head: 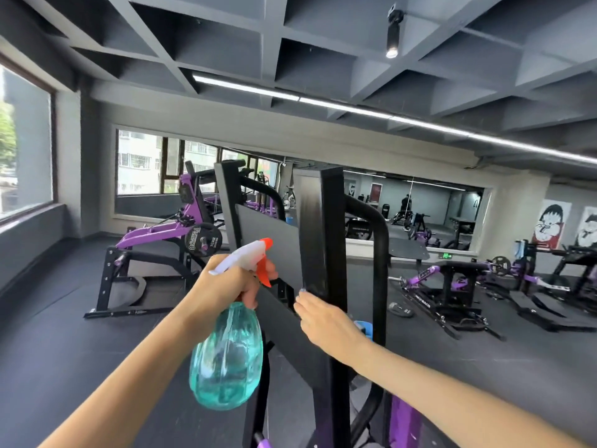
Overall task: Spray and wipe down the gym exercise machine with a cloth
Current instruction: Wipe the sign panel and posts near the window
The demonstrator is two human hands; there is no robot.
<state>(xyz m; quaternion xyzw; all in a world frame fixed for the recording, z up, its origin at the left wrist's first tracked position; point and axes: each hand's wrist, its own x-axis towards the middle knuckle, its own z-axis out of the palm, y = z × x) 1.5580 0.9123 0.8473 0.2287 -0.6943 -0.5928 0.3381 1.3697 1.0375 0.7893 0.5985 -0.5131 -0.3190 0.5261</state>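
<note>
On the gym floor at far left, passing over a purple plate-loaded machine (151, 234) and its weight plate (203, 242), parked well apart from the action.

Moving in on the left hand (226, 286): wrapping tight round the neck of the teal spray bottle (226, 357), curling fingers over the orange trigger (265, 276), and holding the nozzle (266, 242) up near the grey panel (268, 234) of the exercise machine. Aiming close like that, most likely, for putting the mist on the panel and not into the air.

Sliding right to the right hand (323, 321): lying flat, fingers stretched out, gripping nothing. Resting against the join of the panel and the black upright post (332, 221), probably steadying the stance or marking the patch for wiping.

Looking for the cloth and not finding it for certain, spotting only a blue scrap (366, 329) just behind that wrist, too hidden for telling.

Judging this as the spraying stage, with the wiping not yet begun.
</note>
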